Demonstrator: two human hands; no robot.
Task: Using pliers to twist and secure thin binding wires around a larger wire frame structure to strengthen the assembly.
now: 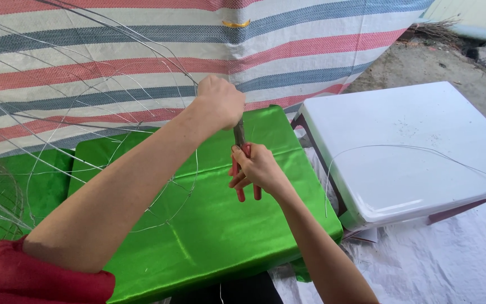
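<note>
Cataloguing head view, one camera, entries below.
Left hand point(219, 101): one; closed in a fist at the top of the thin wire frame point(158, 169), apparently pinching the wire so it stays steady against the tool; what exactly lies inside the fist cannot be told.
Right hand point(257, 168): one; fingers wrapped tight around the red handles of the pliers point(242, 163), squeezing them together.
Pliers: one pair; held upright, handles down, metal nose pointing up to just under the left fist, likely biting the wire there; the jaws themselves are hidden.
Wire frame: one loose tangle of curved strands, count of strands not tellable; spreads leftward over the green cloth.
Green satin cloth point(209, 225): one sheet, draped over a low flat surface directly beneath both hands.
White plastic table point(412, 146): one, to the right, well apart from the hands.
Loose wire point(400, 148): one long arc lying across the white table.
Striped tarp point(142, 50): one, hung behind as a backdrop.
Red sleeve point(23, 276): one, on the left arm.
</note>
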